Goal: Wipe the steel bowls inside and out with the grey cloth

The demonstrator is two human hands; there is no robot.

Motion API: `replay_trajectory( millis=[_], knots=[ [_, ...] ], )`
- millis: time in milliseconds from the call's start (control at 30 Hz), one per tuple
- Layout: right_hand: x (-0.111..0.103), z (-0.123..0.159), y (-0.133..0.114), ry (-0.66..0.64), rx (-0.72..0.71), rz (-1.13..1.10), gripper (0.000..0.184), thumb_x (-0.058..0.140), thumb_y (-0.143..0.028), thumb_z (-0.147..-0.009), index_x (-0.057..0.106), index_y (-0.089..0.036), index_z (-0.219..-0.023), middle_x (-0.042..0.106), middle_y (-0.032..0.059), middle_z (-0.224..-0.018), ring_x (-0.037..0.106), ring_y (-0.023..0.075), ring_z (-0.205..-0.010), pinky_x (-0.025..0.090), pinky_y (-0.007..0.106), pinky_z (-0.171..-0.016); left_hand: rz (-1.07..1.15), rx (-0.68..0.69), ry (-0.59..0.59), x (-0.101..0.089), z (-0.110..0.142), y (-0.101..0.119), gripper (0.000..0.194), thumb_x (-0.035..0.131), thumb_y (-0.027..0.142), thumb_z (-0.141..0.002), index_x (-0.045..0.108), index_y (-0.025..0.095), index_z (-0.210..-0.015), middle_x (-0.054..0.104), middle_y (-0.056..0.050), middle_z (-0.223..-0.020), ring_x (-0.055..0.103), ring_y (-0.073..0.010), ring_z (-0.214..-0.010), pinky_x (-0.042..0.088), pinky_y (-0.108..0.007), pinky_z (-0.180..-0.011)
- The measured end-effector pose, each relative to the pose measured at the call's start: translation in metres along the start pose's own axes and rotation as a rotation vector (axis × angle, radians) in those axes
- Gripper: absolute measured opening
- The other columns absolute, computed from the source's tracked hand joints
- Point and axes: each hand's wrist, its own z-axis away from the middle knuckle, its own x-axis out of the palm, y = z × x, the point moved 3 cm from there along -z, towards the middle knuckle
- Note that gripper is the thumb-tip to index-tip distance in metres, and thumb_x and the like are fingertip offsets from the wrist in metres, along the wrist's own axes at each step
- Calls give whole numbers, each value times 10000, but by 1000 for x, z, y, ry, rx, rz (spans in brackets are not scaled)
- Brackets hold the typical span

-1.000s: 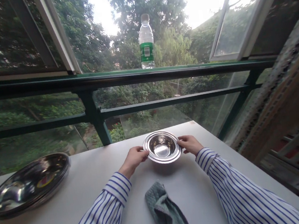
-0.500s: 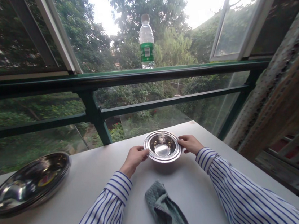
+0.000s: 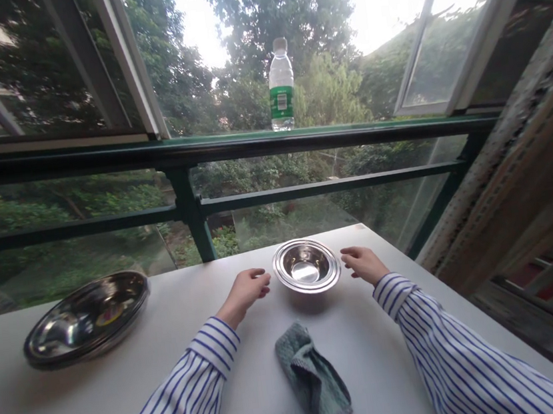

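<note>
apparently positioning the steel bowl, the left hand and right hand are flanking it empty, fingers half-open; gripping its rim would mean closing inward.

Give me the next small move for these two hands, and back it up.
I would probably ease the left hand and right hand outward, away from the small metal bowl: it stands upright on the white table, and a visible gap separates its rim from the fingers on each side.
</note>
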Motion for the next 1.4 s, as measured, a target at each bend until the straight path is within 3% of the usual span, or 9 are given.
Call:
replay_trajectory(
  millis=[200, 467, 633, 867, 1100, 1400],
  knots=[
    [-10, 9, -3, 62, -107, 77, 295, 531, -313, -894, 531, -158, -1145, 557, 77, -1142, 581, 195, -955, 503, 393, -797, -7, 12, 17, -18, 19, -6, 342, 539, 320, -852, 534, 164, -1156, 571, -90, -1155, 588, -211, -954, 502, -422, -786],
    [2, 37, -27, 74, -315, 148, 254, 524, -310, -899, 556, -160, -1101, 573, 71, -1116, 584, 185, -945, 497, 388, -808, -39, 34, 47, -37, 50, -17, 332, 536, 325, -853, 541, 161, -1142, 581, -87, -1134, 593, -205, -937, 504, -415, -778],
    [20, 52, -48, 53, -432, 143, 180, 551, -248, -870, 611, -134, -996, 643, 56, -974, 612, 175, -886, 491, 373, -813, -56, 77, 85, -52, 69, -27, 289, 533, 330, -855, 567, 151, -1079, 608, -71, -1056, 606, -181, -868, 512, -386, -738],
    [55, 74, -76, -24, -582, 117, 248, 505, -226, -787, 674, -137, -946, 696, 94, -950, 640, 208, -878, 487, 333, -816, -17, 176, 191, -75, 98, -38, 128, 592, 247, -748, 631, 125, -752, 610, -6, -656, 577, -146, -643, 444, -276, -605],
    [84, 99, -96, -139, -679, 186, 248, 503, -248, -757, 699, -167, -887, 709, 80, -897, 649, 210, -839, 497, 315, -761, 11, 201, 264, -96, 123, -54, 206, 618, 336, -663, 635, 136, -708, 615, -15, -629, 564, -159, -614, 430, -285, -585],
    [116, 118, -116, -238, -744, 292, 242, 494, -221, -777, 697, -170, -897, 716, 58, -837, 651, 181, -769, 487, 268, -714, -2, 203, 377, -123, 144, -74, 249, 615, 387, -653, 649, 146, -708, 627, -25, -616, 575, -177, -608, 439, -297, -581]
  ],
)
